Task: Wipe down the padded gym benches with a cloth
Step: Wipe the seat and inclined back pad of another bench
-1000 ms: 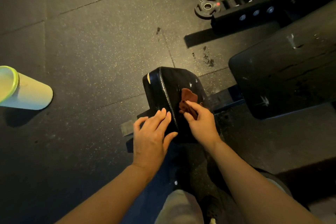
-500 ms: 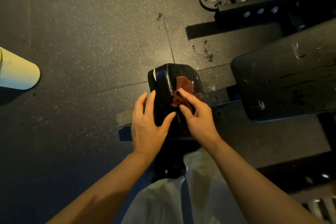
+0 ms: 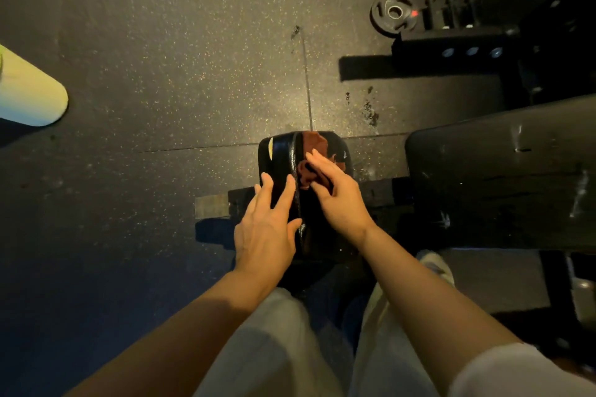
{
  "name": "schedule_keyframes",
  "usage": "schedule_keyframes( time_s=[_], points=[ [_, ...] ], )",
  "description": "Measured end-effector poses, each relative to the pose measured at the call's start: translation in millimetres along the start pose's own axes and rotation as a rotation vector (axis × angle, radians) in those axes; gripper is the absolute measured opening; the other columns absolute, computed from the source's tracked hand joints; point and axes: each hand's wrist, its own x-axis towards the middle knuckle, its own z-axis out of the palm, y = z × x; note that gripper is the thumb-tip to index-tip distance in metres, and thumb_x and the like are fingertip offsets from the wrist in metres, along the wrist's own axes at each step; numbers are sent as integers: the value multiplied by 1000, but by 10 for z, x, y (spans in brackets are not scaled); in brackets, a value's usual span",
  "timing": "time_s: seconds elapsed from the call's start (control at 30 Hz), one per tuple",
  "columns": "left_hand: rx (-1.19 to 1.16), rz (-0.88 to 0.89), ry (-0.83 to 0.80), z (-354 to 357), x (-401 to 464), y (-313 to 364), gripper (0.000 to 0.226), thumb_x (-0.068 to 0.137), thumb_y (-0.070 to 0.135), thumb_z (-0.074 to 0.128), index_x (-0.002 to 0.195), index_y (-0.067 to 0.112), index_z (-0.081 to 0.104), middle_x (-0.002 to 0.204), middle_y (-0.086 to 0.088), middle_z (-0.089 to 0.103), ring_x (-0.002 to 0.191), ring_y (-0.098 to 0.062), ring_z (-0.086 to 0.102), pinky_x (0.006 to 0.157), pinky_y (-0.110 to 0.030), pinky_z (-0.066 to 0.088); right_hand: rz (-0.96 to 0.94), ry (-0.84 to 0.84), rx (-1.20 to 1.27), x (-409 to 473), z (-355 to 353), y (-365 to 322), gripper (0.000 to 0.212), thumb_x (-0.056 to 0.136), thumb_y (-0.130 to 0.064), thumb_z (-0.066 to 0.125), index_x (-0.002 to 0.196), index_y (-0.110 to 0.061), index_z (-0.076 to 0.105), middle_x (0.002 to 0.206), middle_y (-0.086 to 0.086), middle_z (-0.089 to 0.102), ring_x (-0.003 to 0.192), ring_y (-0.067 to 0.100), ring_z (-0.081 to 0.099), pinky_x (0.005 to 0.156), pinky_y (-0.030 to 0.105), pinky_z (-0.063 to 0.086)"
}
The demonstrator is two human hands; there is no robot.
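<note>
Dim warm light, deep shadows, wide-angle edge distortion

We find no legible text, label, brand, number or sign on any surface in view. The weight plate (image 3: 394, 15), well beyond the hands and to their right, carries a small red mark near its rim, too small and dim for us to read as a character. The black pad (image 3: 280, 158) under the hands bears a pale sliver on its left face, which we cannot resolve as lettering. The larger bench pad (image 3: 503, 177), right of the hands, shows only pale scuffs. The pale green cylinder (image 3: 29, 93), far left, shows no print.
</note>
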Motion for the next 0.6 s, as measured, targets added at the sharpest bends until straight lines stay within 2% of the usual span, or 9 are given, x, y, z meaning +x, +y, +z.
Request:
schedule_keyframes(
  time_s=[0.03,0.13,0.27,0.4,0.5,0.6],
  points=[
    [4,-10,-2,-14,9,20,74,96,31,57,155,32,12,163,-8,4,148,-27,16,104,-44,41,29,8,26,47,-21,28,52,90,10,53,139,-8,50,146,3,45,131,-3,33,108,3,21],
    [7,-53,0,-36,42,74,73,94,31,60,154,32,18,163,-7,5,147,-26,19,106,-42,40,124,39,88,-20,-21,24,50,90,9,55,137,-8,51,137,0,52,130,6,43,113,21,29],
    [-17,-155,31,-16,74,149,70,91,27,63,151,38,27,163,-2,8,145,-25,26,101,-43,43,-1,-62,90,-131,8,-29,59,86,13,55,139,-12,50,145,2,47,138,8,38,117,24,26],
    [-37,-181,81,22,53,148,68,90,28,64,149,39,30,162,1,15,143,-23,30,97,-46,47,-67,-106,83,87,-33,83,63,87,8,49,144,-19,42,151,2,41,142,11,33,119,40,27],
    [-24,-109,132,57,15,41,68,88,35,66,148,40,33,159,0,25,133,-26,41,86,-46,50,0,-35,89,95,-36,138,58,90,8,50,143,-15,45,149,5,45,140,14,37,117,42,30],
    [17,-52,165,120,16,-41,64,85,43,64,144,38,41,155,-5,35,123,-32,49,75,-43,52,-182,-44,13,-81,18,84,64,83,13,51,142,-12,45,149,7,44,141,13,35,119,37,26]
  ],
)
